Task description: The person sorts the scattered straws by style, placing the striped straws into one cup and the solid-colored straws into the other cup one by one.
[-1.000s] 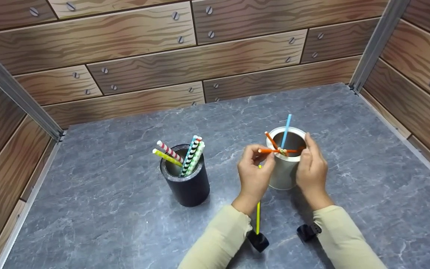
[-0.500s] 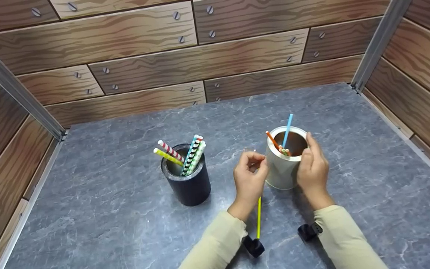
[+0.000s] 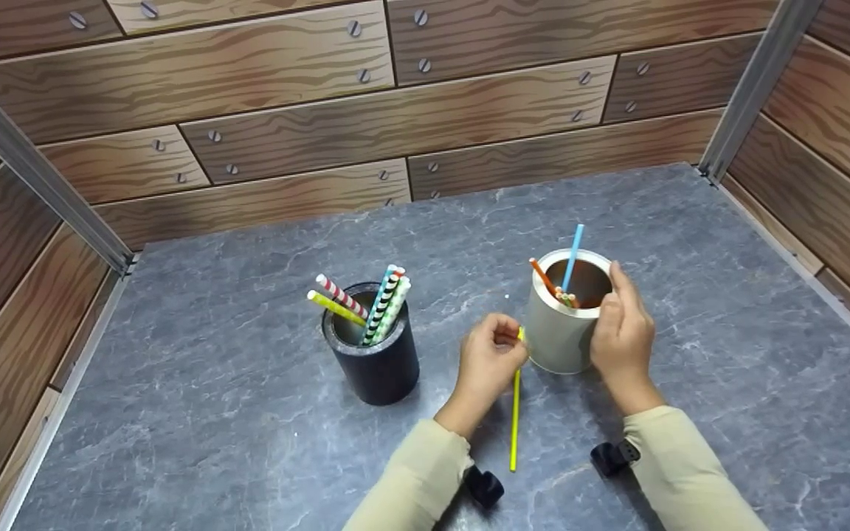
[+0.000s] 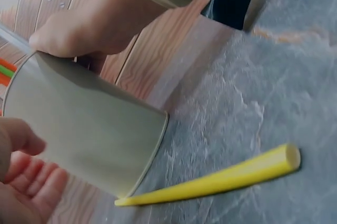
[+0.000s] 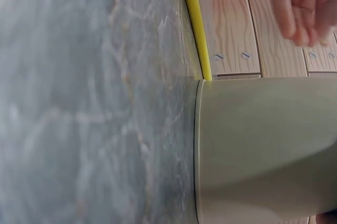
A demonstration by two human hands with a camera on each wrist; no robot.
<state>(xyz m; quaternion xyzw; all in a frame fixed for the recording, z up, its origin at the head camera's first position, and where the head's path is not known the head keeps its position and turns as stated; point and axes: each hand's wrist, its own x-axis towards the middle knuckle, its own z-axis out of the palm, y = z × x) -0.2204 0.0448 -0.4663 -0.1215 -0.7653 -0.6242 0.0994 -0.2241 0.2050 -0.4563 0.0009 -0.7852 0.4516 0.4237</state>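
Observation:
My right hand (image 3: 623,346) holds the right side of an off-white can (image 3: 561,335), thumb at the front and fingers toward the back. Inside lean a light blue straw (image 3: 574,254) and an orange straw (image 3: 541,275); several more straw ends show low at the rim. My left hand (image 3: 490,358) hovers left of the can, fingers loosely bent, with nothing between thumb and fingertips in the left wrist view. Below it a yellow straw (image 3: 515,428) lies on the table; in the left wrist view the yellow straw (image 4: 221,178) runs to the can's base.
A black cup (image 3: 375,372) with several patterned straws, striped and dotted, stands left of my left hand. Wood-patterned walls (image 3: 285,96) with metal corner posts enclose the grey marbled table (image 3: 211,383).
My left hand has let go of an orange straw at the can's rim, which no longer lies across it. That hand has moved down toward the yellow straw; the right hand stays on the can.

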